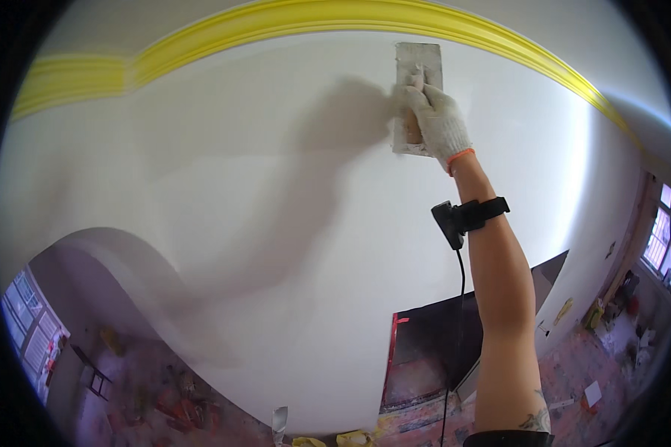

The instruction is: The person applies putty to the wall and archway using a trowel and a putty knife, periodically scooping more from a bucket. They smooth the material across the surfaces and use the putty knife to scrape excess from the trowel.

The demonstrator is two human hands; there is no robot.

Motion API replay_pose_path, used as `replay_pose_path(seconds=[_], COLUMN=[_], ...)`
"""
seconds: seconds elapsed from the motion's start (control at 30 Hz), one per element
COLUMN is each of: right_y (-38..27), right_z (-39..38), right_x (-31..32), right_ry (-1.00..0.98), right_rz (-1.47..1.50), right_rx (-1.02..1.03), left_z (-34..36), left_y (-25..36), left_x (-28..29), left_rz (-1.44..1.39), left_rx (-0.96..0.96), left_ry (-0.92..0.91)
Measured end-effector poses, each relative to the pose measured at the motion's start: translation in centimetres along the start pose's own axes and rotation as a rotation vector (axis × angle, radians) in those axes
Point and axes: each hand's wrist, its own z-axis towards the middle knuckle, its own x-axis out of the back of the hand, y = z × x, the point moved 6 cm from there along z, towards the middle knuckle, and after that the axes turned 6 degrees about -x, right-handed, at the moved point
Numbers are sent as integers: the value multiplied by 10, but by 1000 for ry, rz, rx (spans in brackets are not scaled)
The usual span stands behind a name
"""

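Note:
My right hand [441, 123], in a white knit glove with an orange cuff edge, is raised high and wrapped round the handle of a plastering trowel [419, 56]. The trowel's long rectangular metal plate lies upright against the white wall [276, 201], just under the yellow moulding. Pale plaster smears mark the plate and handle. My left hand is out of view. At the lower edge a metal scraper blade [279, 421] points up; whatever holds or supports it is hidden.
Yellow moulding [313, 16] runs along the top of the wall. An arched opening [112, 246] stands at left, a dark rectangular opening [429, 350] at lower right. Debris [186, 406] litters the floor. A black cable [461, 290] hangs from my forearm strap [477, 214].

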Motion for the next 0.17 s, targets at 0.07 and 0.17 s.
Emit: replay_pose_path(seconds=[0.07, 0.17], right_y=[32, 66], right_z=[9, 23], right_x=[41, 110], right_ry=[30, 114], right_rz=[86, -68], right_rx=[-3, 29], left_z=[9, 9], left_y=[2, 18], left_x=[-7, -38], left_rz=[66, 113], left_rx=[-27, -101], left_ry=[44, -2])
